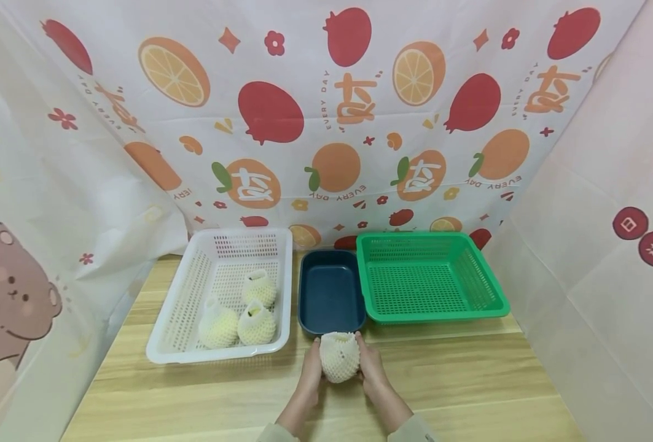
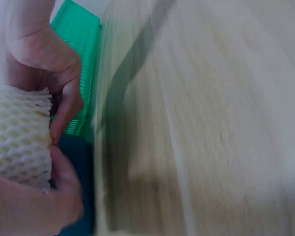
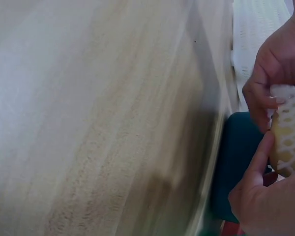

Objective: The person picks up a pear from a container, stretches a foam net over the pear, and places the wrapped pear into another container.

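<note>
Both hands hold one yellowish fruit in a white foam net [image 1: 340, 357] over the table's front part, just before the dark blue tray [image 1: 332, 294]. My left hand [image 1: 311, 371] grips its left side and my right hand [image 1: 375, 370] its right side. Seen from the left wrist, the fingertips of both hands meet at the net's edge [image 2: 45, 132]. In the right wrist view yellow skin of the fruit [image 3: 275, 152] shows beyond the net, with fingers on the net's rim. What kind of fruit it is, I cannot tell.
At the left, a white basket [image 1: 163, 344] holds three net-wrapped fruits [image 1: 219, 327]. A green basket [image 1: 437, 318] stands to the right of the blue tray. A printed curtain [image 1: 315, 116] hangs behind, and white sheets flank the wooden table [image 1: 470, 380].
</note>
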`<state>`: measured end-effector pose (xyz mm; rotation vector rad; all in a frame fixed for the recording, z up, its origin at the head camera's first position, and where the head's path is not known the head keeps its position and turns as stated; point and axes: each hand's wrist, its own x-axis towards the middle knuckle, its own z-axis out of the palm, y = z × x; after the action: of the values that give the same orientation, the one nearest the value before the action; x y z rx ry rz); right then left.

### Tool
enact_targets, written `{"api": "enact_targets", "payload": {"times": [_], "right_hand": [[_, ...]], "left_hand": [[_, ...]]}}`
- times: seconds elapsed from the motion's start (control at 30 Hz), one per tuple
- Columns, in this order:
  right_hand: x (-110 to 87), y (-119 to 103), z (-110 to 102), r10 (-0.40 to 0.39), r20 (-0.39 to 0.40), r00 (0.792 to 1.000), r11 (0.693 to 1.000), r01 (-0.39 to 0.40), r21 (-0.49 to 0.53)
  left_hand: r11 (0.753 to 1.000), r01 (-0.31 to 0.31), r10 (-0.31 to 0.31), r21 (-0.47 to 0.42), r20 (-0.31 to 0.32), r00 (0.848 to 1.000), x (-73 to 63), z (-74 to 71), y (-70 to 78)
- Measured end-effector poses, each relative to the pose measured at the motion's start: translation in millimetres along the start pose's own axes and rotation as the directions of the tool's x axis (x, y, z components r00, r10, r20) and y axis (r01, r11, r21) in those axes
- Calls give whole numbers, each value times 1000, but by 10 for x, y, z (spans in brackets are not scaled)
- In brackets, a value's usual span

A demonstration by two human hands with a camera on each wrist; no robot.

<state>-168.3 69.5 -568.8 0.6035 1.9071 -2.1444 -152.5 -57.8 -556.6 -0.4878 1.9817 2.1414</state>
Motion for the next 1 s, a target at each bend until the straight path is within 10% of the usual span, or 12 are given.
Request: {"api": "enact_targets", "payload": {"times": [0.13,0.23,0.3,0.77,1.0], "right_hand": [[-28,-71,-12,9,6,1000,1000,-9,2],[-43,-144,-16,20,32,999,1000,-20,15],[-46,-190,-24,18,55,998,1000,-19,11],[-99,-452,-179,-86,334,939,985,131,-115],[-140,-500,-200,-131,393,910,987,157,-35]], "left_hand": [[941,-301,313,153,-63,948,-28,10,8],[846,-506,506,166,44,861,-56,-10,-3],[822,-548,531,154,136,836,-61,-20,-7],[922,-374,362,96,125,924,1,-90,220],[933,-351,330,87,192,924,13,-112,318]]}}
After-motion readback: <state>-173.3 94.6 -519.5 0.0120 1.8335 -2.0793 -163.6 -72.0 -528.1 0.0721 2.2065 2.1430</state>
